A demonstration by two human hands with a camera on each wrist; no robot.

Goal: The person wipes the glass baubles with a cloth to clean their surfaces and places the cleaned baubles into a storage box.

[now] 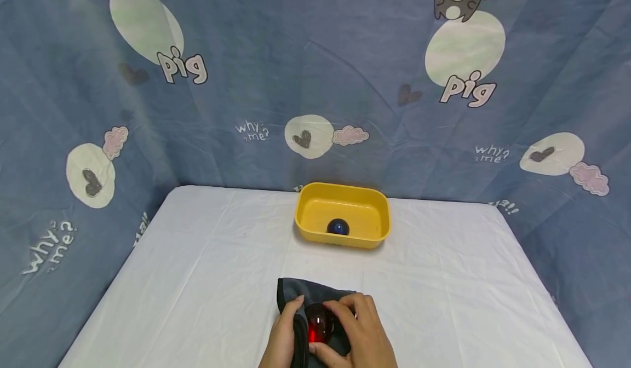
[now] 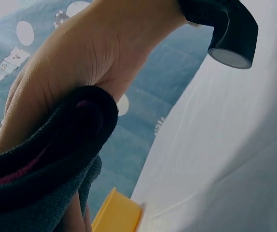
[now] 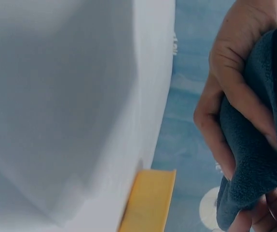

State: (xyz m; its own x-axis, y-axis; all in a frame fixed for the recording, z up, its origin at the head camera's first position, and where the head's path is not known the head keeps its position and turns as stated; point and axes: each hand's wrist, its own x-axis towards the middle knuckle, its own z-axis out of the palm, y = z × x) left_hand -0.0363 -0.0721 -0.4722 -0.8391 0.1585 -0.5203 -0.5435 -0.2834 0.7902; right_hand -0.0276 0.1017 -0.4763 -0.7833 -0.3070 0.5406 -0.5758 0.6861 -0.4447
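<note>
Low in the head view, my left hand (image 1: 281, 338) grips a dark grey cloth (image 1: 315, 289) edged in black, its thumb along the upper fold. A shiny, see-through red ball (image 1: 319, 324) lies in the cloth between my hands. My right hand (image 1: 362, 329) pinches the ball from the right, thumb below and index finger above. The wrist views show the cloth's fuzzy teal-grey side, with my left hand (image 2: 76, 67) behind its folded edge and the fingers of my right hand (image 3: 240, 82) bent around it. The ball is hidden in both wrist views.
Farther back on the white-covered table (image 1: 217, 247) stands a yellow tray (image 1: 345, 242) with a dark blue ball (image 1: 338, 226) inside, near its front wall. A blue printed curtain (image 1: 315, 72) hangs behind the table and along its sides.
</note>
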